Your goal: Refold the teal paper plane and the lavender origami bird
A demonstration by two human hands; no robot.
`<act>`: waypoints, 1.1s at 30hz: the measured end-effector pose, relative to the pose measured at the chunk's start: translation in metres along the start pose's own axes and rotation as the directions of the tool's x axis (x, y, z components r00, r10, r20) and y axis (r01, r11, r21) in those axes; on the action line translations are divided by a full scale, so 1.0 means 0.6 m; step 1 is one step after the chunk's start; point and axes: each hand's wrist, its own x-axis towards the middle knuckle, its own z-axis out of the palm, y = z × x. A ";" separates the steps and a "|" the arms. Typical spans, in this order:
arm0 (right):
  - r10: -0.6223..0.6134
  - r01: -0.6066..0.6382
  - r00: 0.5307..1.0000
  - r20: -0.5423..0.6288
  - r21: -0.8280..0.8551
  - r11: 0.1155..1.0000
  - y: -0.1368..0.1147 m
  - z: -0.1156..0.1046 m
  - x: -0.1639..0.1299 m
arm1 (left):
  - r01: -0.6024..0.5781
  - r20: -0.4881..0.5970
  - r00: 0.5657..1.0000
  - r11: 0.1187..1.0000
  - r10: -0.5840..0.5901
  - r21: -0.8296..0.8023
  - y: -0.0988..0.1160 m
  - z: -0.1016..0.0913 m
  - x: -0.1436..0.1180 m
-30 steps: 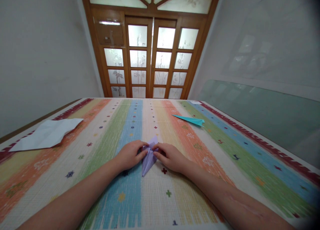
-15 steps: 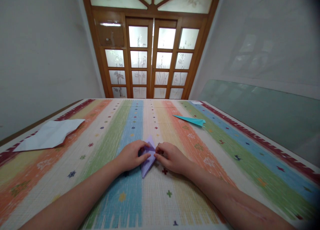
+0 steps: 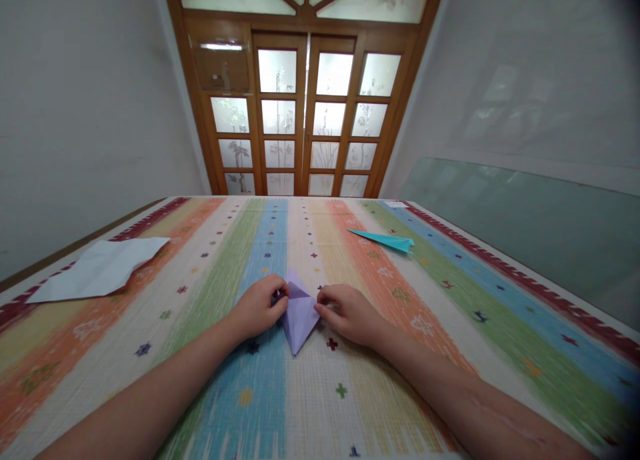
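Soft daylight comes through the frosted glass panes of the brown wooden door [image 3: 305, 113], far beyond the hands. The room is bright but gentle, with only faint shadows under the hands. The striped woven mat [image 3: 450, 327] looks smeared near the bottom right corner. Straight walls bend outward at the edges.

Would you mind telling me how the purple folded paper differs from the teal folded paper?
The purple paper is a broad kite shape; the teal paper is a long, thin dart. The left hand and right hand pinch the purple one; the teal one lies untouched, farther off. Both rest on the striped mat.
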 end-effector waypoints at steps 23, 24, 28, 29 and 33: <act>0.139 -0.142 0.988 -0.074 -0.047 0.989 0.011 0.004 0.001 | -0.083 0.053 0.995 0.995 0.086 -0.062 -0.018 -0.002 0.000; 0.134 -0.138 0.988 -0.075 -0.056 0.989 0.012 0.005 0.001 | -0.086 0.061 0.994 0.995 0.089 -0.042 -0.019 -0.003 0.000; 0.070 -0.074 0.994 -0.084 -0.046 0.996 0.011 0.004 0.002 | -0.102 0.102 0.990 0.995 0.100 0.021 -0.018 -0.005 -0.001; 0.059 -0.062 0.995 -0.084 -0.033 0.998 0.010 0.004 0.002 | -0.097 0.106 0.990 0.995 0.093 0.031 -0.017 -0.005 0.000; 0.074 -0.072 0.995 -0.063 0.028 0.997 0.006 0.000 0.002 | -0.012 0.065 0.998 0.999 0.008 0.053 -0.014 -0.005 0.000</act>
